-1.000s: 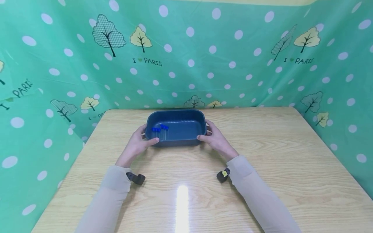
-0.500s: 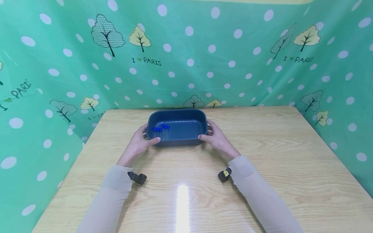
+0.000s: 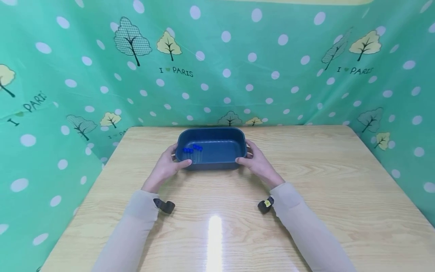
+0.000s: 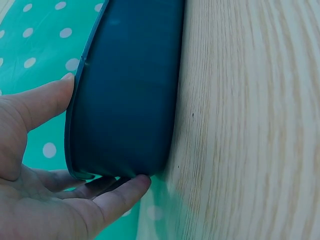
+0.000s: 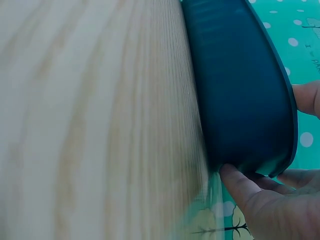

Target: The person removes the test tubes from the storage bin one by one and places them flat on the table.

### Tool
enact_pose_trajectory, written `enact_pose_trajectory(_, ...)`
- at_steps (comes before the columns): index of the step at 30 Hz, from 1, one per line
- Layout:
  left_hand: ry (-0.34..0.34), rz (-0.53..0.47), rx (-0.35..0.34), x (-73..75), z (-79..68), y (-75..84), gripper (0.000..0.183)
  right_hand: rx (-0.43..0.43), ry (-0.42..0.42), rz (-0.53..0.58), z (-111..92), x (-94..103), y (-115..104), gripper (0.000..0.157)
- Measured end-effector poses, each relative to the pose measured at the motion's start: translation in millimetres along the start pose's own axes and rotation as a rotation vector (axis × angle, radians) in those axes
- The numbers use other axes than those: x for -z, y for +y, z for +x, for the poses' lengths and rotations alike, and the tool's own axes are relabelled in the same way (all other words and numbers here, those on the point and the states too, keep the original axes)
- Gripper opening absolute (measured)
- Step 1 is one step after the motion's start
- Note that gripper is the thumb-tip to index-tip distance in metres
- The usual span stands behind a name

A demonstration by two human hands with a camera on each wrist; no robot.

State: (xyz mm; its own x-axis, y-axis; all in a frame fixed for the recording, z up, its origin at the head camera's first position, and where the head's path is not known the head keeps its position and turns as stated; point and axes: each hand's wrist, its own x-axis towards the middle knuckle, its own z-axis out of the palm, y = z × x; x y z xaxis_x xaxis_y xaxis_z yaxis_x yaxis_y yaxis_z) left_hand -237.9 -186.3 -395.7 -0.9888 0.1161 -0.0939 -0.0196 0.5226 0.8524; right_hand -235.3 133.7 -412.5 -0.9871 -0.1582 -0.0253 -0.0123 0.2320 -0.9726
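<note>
A blue tub (image 3: 214, 166) held at both ends

The blue tub is near the back edge of the tabletop (image 3: 210, 192), about in the middle. It looks like it is resting flat. The left hand (image 3: 165, 165) grips the left end, with the thumb on the near rim and the other fingers around the end. The right hand (image 3: 261, 167) does the same at the right end. So the fingers of both hands are clamped on the tub. Inside, on the left, lie small sticks (image 3: 188, 150) with blue tops, in two little bunches. I think there are six, but they are tiny.

Some things could go wrong. If one end went up more than the other, the sticks could slide or roll, because nothing seems to hold them. The tub looks smooth, so a loose grip could let one end drop. A hard push could send it over the back edge and into the green cloth (image 3: 238, 45).

The cloth says "I PARIS" in several spots, with a little green heart after the "I". I see no brand or words on the tub. The sticks are too small to tell.
</note>
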Motion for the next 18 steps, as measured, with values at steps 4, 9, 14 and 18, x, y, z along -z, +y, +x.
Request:
enact_pose_trajectory(4, -0.003, 0.008, 0.006, -3.3, 1.4, 0.7, 0.094, -0.008, -0.007, 0.008, -1.3, 3.0, -0.7, 0.087)
enact_pose_trajectory(9, -0.002, 0.004, 0.005, -6.1, 1.6, 0.6, 0.095, -0.020, -0.028, 0.030, -3.6, 5.2, -4.3, 0.087)
enact_pose_trajectory(14, -0.004, -0.006, -0.001, -7.2, 2.6, 1.3, 0.094, -0.008, -0.014, 0.018, -4.9, 5.7, -3.3, 0.086)
enact_pose_trajectory(18, -0.003, -0.006, 0.002, -6.9, 2.6, 2.4, 0.094, -0.005, -0.009, 0.020, -3.0, 6.0, 0.4, 0.086)
